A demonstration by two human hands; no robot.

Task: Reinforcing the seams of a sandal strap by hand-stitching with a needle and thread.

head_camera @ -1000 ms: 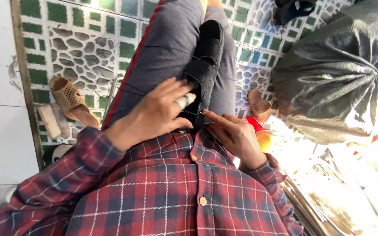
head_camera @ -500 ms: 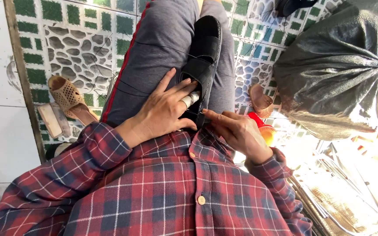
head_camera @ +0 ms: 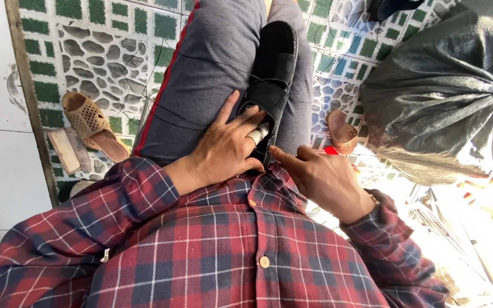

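A black strapped shoe [head_camera: 275, 68] lies sole-side along my grey trousers [head_camera: 212, 63] on my lap. My left hand [head_camera: 223, 151] grips its near end, fingers spread over the strap and thigh, one finger wrapped in white tape [head_camera: 258, 134]. My right hand [head_camera: 323, 179] is pinched against the shoe's near edge from the right; whatever is between its fingertips is hidden. A thin dark thread [head_camera: 212, 61] runs across my thigh to the shoe. Both sleeves are red plaid.
A tan perforated sandal [head_camera: 89, 122] lies on the green and white tiled floor [head_camera: 104, 40] at left, another sandal [head_camera: 340, 131] at right. A big black plastic sack [head_camera: 440, 91] stands at right. A white wall and door frame [head_camera: 27, 97] are at far left.
Both hands stay at the shoe's near end. My left hand's fingers have spread a little further over the strap and thigh. The view has shifted slightly.
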